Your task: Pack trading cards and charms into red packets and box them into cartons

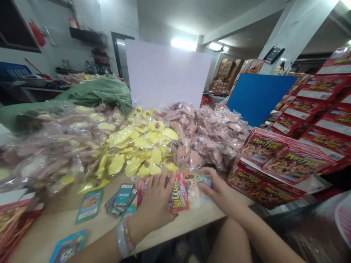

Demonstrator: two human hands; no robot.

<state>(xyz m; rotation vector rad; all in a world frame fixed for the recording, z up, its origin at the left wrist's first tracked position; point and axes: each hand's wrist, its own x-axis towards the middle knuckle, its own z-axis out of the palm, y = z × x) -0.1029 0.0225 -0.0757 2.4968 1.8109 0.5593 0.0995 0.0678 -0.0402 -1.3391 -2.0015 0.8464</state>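
My left hand [156, 201] lies with its fingers stretched out on a red and purple printed packet [181, 195] with yellow lettering. At the packet's right end, my right hand [215, 188] has its fingers curled round a small light-blue object [205, 180], blurred and too small to name. Beneath it lies a pale patterned sheet [193, 188], partly covered by the hand. To the left of my left hand is a loose fan of teal-backed cards [124, 197]. A single green-edged card [89, 205] lies farther left.
Bagged yellow plush-like shapes [137, 146] and bagged pink ones [194, 128] are heaped along the back of the table [178, 228]. Red printed boxes [298, 164] are stacked at the right. A blue-edged card [68, 246] and red packaging [16, 219] lie at the near left.
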